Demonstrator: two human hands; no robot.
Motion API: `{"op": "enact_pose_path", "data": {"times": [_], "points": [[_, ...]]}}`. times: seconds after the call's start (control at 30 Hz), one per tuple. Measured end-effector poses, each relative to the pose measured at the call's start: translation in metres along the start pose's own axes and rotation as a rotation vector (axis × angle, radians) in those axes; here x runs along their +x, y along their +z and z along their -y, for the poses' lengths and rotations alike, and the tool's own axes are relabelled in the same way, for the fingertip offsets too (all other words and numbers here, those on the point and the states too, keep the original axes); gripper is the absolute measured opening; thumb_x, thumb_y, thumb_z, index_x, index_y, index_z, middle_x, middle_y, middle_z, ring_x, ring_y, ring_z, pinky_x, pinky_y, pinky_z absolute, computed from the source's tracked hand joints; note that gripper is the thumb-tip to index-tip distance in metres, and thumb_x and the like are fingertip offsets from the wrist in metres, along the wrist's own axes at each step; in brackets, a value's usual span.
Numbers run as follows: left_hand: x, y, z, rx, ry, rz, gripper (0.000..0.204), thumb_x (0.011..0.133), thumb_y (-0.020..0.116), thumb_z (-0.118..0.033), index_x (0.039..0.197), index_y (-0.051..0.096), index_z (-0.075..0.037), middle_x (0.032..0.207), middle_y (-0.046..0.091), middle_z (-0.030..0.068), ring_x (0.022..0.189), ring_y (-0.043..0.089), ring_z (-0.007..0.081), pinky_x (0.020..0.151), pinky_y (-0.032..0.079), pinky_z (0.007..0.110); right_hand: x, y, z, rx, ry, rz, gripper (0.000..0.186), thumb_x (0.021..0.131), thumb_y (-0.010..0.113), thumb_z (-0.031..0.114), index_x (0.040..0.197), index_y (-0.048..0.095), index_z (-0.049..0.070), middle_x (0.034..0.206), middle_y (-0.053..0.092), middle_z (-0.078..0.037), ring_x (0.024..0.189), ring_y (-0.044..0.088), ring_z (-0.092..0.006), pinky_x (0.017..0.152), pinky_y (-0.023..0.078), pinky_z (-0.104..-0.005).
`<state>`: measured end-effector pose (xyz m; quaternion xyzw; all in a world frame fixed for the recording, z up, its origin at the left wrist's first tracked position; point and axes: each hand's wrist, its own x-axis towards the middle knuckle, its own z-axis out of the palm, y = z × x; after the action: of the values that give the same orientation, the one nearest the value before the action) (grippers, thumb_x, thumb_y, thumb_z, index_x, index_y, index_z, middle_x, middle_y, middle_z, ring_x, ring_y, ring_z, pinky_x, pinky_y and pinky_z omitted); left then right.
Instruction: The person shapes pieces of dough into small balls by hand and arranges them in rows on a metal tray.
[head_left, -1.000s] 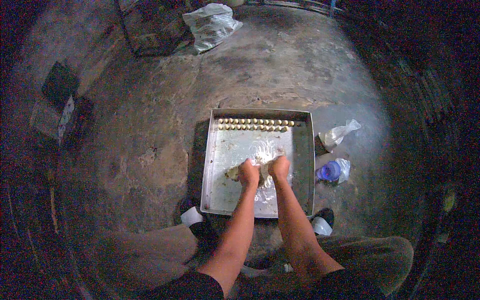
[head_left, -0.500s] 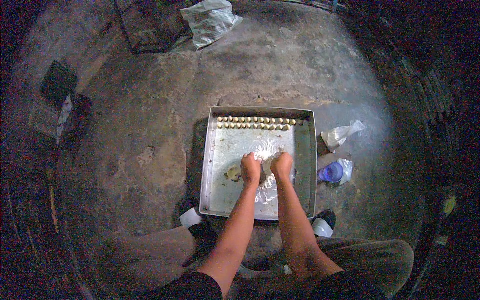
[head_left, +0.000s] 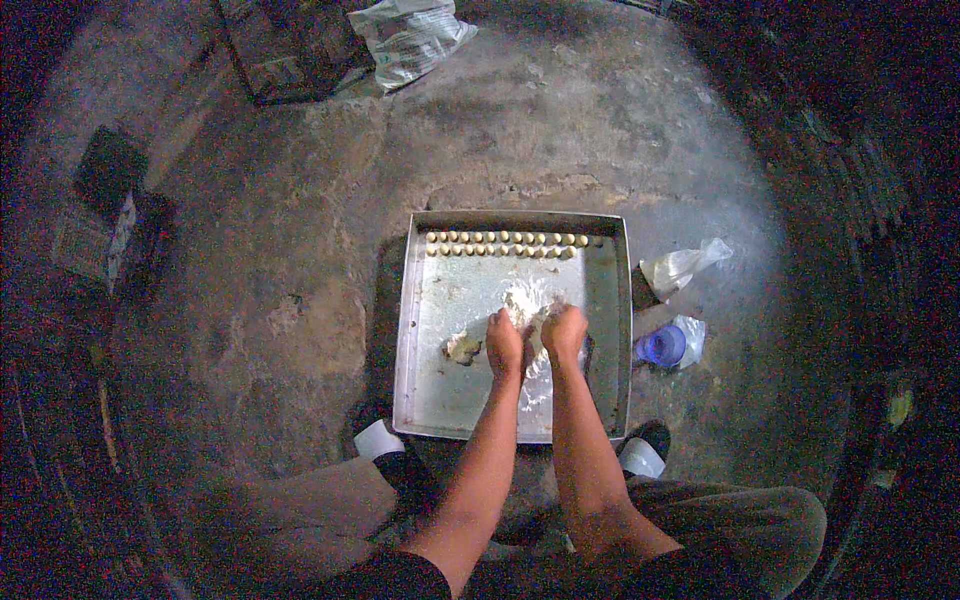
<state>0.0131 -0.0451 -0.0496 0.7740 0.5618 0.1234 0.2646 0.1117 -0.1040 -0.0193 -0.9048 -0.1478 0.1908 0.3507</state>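
Observation:
A square metal tray [head_left: 402,330] with raised sides lies on the floor in front of me. Two rows of small pale balls [head_left: 500,251], apparently dough, line its far side. White powder [head_left: 521,298] is strewn over the middle of the tray. My left hand [head_left: 505,345] is closed at the powder's near left edge, thumb side up. Close to its right, my right hand [head_left: 565,332] is curled into a fist over the tray. Whatever the fingers hold is hidden. A pale, irregular lump [head_left: 462,347] rests left of my left hand.
Right of the tray stand a blue-purple cup [head_left: 661,346] with clear plastic beside it and a white plastic bag [head_left: 684,270]. A larger whitish sack [head_left: 412,42] lies at the far side of the concrete floor [head_left: 600,120]. My feet flank the tray's near corners.
My left hand has shifted slightly right, closer to the right hand, which stays nearly in place. The whole view has moved a little. The rows of balls look the same.

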Motion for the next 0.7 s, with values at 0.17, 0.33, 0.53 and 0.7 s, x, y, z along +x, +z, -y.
{"op": "enact_pose_path", "data": {"times": [0.17, 0.33, 0.53, 0.7], "points": [[0.029, -0.014, -0.013, -0.144, 0.16, -0.023, 0.034, 0.069, 0.076, -0.01, 0.099, 0.065, 0.002, 0.097, 0.063, 0.0207, 0.091, 0.061, 0.0379, 0.078, 0.05, 0.042, 0.004, 0.005, -0.004, 0.077, 0.072, 0.02, 0.021, 0.071, 0.057, 0.003, 0.089, 0.067, -0.001, 0.086, 0.065, -0.028, 0.086, 0.064, -0.0431, 0.075, 0.051, -0.047], [0.032, -0.03, -0.02, -0.08, 0.163, -0.145, 0.034, 0.069, 0.074, -0.008, 0.1, 0.065, 0.002, 0.096, 0.063, 0.0213, 0.089, 0.061, 0.0373, 0.078, 0.05, 0.042, 0.007, 0.008, -0.012, 0.057, 0.017, 0.042, 0.024, 0.071, 0.056, 0.003, 0.092, 0.068, 0.0, 0.086, 0.064, -0.027, 0.086, 0.064, -0.0427, 0.074, 0.051, -0.0453], [0.034, -0.012, -0.018, -0.079, 0.254, -0.155, 0.029, 0.073, 0.068, -0.007, 0.101, 0.066, 0.002, 0.097, 0.063, 0.0241, 0.09, 0.061, 0.0392, 0.08, 0.05, 0.044, 0.006, 0.0, -0.009, 0.064, 0.019, 0.056, 0.026, 0.072, 0.058, 0.004, 0.096, 0.068, 0.002, 0.088, 0.065, -0.026, 0.088, 0.064, -0.0412, 0.076, 0.052, -0.0439], [0.036, -0.015, -0.024, -0.179, 0.378, 0.034, 0.027, 0.078, 0.06, -0.002, 0.104, 0.065, 0.002, 0.103, 0.064, 0.0249, 0.098, 0.061, 0.0401, 0.087, 0.048, 0.042, 0.004, -0.012, 0.001, 0.058, -0.022, 0.066, 0.029, 0.073, 0.06, 0.004, 0.1, 0.069, 0.003, 0.088, 0.066, -0.026, 0.088, 0.065, -0.0393, 0.076, 0.052, -0.0432]]}}
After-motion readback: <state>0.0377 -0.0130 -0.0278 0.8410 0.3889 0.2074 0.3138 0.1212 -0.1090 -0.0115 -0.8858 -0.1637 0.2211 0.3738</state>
